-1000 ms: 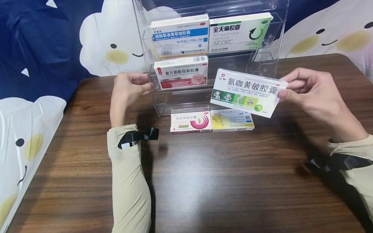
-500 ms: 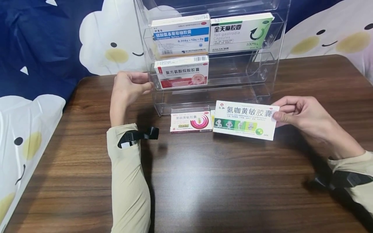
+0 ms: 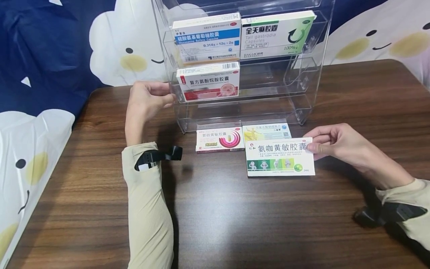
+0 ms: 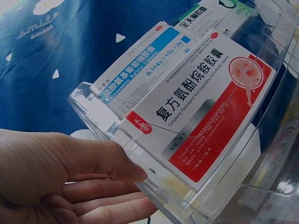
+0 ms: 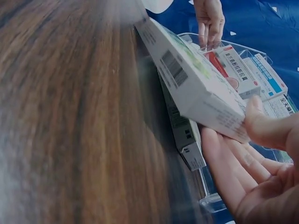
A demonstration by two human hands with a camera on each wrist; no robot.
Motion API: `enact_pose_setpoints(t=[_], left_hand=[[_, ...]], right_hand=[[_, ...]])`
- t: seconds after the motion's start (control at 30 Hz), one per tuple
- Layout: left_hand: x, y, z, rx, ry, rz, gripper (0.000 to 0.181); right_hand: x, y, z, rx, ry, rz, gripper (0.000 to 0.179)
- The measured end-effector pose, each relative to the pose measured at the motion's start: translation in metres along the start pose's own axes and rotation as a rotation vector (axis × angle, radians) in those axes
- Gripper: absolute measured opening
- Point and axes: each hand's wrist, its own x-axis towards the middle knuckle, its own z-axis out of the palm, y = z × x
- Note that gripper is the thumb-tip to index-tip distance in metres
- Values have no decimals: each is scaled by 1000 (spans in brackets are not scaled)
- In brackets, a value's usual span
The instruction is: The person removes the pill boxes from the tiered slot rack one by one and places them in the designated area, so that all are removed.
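Note:
In the head view my right hand (image 3: 339, 145) pinches a white-and-green medicine box (image 3: 280, 157) by its right end, thumb in front. The box is low over the table, tilted; whether its bottom edge touches is unclear. It overlaps the front of a yellow-and-white medicine box (image 3: 268, 131) lying on the table. Beside that lies a pink-and-white medicine box (image 3: 218, 139). My left hand (image 3: 144, 104) holds the left side of a clear tiered display rack (image 3: 268, 95); in the left wrist view its thumb and fingers (image 4: 107, 161) lie at the rack's edge.
On the rack's lower visible tier, at left, stands a red-and-white medicine box (image 3: 209, 84). The tier above bears a blue-and-white box (image 3: 208, 41) and a green-and-white box (image 3: 275, 37). A patterned blue cloth (image 3: 43, 45) hangs behind the wooden table (image 3: 218, 216).
My right hand has brought the white-and-green box down and toward me, from in front of the rack to low over the table, and levelled it. The left hand has stayed on the rack.

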Motion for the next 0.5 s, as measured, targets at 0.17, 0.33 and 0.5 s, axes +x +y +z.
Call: enact_pose_setpoints(t=[0.17, 0.33, 0.5], left_hand=[[-1, 1, -1, -3, 4, 12, 32], [0, 1, -1, -3, 0, 8, 32], [1, 0, 0, -6, -4, 5, 32]], right_hand=[[0, 4, -3, 13, -80, 29, 20], [1, 8, -6, 20, -128, 75, 18], [2, 11, -6, -10, -147, 92, 31]])
